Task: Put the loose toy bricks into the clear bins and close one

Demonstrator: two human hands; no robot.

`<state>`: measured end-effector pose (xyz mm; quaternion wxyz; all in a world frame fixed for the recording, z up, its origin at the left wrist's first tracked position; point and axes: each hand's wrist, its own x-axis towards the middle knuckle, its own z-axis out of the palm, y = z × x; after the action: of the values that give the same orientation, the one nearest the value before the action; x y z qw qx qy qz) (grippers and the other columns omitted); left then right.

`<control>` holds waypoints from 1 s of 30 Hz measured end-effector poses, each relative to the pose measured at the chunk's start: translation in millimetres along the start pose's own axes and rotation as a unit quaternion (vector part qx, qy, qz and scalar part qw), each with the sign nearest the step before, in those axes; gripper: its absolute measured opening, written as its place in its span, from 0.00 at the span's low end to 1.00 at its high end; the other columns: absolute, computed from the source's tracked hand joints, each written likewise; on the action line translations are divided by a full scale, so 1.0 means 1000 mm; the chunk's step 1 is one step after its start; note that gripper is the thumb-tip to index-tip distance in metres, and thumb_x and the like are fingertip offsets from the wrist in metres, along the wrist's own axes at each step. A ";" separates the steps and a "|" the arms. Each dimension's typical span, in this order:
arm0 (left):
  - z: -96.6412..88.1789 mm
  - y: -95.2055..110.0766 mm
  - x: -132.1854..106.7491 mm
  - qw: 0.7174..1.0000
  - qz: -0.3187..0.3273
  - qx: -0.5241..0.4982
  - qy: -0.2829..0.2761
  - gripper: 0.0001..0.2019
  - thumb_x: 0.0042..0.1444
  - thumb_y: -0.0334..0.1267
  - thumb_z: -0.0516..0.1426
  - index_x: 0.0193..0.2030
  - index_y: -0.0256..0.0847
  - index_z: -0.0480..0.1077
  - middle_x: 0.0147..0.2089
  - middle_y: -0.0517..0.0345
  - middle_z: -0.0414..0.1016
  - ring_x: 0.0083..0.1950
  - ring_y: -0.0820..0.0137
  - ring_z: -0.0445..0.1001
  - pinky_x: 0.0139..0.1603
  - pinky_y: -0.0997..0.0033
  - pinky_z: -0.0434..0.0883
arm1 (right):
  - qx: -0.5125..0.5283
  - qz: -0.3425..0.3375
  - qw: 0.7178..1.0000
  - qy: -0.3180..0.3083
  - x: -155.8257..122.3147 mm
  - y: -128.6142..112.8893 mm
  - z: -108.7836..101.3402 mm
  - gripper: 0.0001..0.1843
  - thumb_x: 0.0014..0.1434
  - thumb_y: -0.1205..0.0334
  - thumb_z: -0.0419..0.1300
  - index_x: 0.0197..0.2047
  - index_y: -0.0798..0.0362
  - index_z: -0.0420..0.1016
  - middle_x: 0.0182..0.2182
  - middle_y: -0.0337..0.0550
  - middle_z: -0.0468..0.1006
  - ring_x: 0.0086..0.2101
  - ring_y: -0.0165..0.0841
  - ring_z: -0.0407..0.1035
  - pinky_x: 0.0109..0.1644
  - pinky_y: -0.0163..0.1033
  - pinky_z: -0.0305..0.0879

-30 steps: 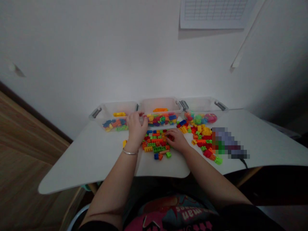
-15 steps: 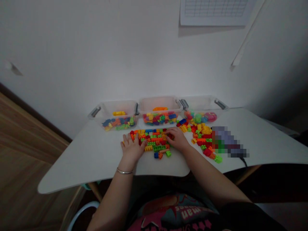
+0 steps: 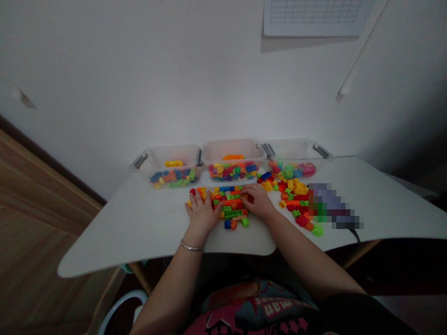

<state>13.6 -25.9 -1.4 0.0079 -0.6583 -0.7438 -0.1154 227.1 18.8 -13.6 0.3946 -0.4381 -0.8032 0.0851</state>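
A white bench [image 3: 139, 228] stands along a pale wall [image 3: 167, 74], three clear bins [image 3: 230, 149] at its back. Clustered toy bricks [image 3: 232, 214] lie between the hands: the left hand's [image 3: 202, 217] grip spreads wide over them; the right hand [image 3: 260, 202] curls alongside, its hold impossible to tell.

Room, apparently in a home. A white table [image 3: 150, 223] is standing with its far edge along a plain wall [image 3: 139, 70], where a gridded sheet [image 3: 316, 14] is hanging. Plastic tubs [image 3: 232, 147] are lining that edge; toy bricks [image 3: 232, 214] are lying nearer the front edge. A wooden surface [image 3: 31, 228] is flanking the left corner.
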 end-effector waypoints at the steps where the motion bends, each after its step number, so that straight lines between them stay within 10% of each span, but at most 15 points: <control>1: -0.002 -0.002 0.002 1.000 0.005 -0.012 -0.004 0.33 0.62 0.55 0.47 0.69 0.38 0.56 0.72 0.35 0.50 0.73 0.42 0.42 0.66 0.36 0.50 | 0.000 0.001 1.000 0.000 0.000 0.000 0.000 0.09 0.53 0.66 0.61 0.39 0.49 0.78 0.42 0.47 0.78 0.46 0.42 0.68 0.54 0.51 0.64; 9: -0.027 -0.054 0.028 0.995 0.040 -0.046 0.080 0.21 0.62 0.36 0.45 0.57 0.36 0.70 0.56 0.42 0.73 0.57 0.57 0.70 0.60 0.57 0.66 | -0.003 0.001 1.000 -0.001 0.000 0.000 0.000 0.09 0.53 0.65 0.60 0.39 0.50 0.77 0.42 0.47 0.77 0.45 0.41 0.68 0.53 0.51 0.64; 18: -0.019 -0.069 0.035 0.991 0.116 -0.012 0.065 0.20 0.59 0.31 0.50 0.57 0.41 0.71 0.61 0.50 0.71 0.57 0.61 0.71 0.59 0.64 0.67 | 0.005 0.001 1.000 0.001 0.000 0.000 0.001 0.09 0.53 0.66 0.60 0.39 0.50 0.78 0.42 0.47 0.77 0.45 0.41 0.68 0.53 0.50 0.64; 30: -0.021 -0.077 0.037 0.997 0.040 -0.023 0.062 0.17 0.62 0.35 0.48 0.51 0.41 0.74 0.49 0.49 0.76 0.48 0.61 0.74 0.49 0.64 0.70 | -0.004 0.000 1.000 -0.004 0.000 0.002 0.001 0.08 0.54 0.66 0.60 0.38 0.51 0.78 0.41 0.48 0.78 0.45 0.42 0.68 0.53 0.50 0.64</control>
<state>-69.8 -1.3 12.5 0.0434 -0.6789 -0.7122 -0.1729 227.7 20.0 -14.9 0.3891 -0.4397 -0.8052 0.0836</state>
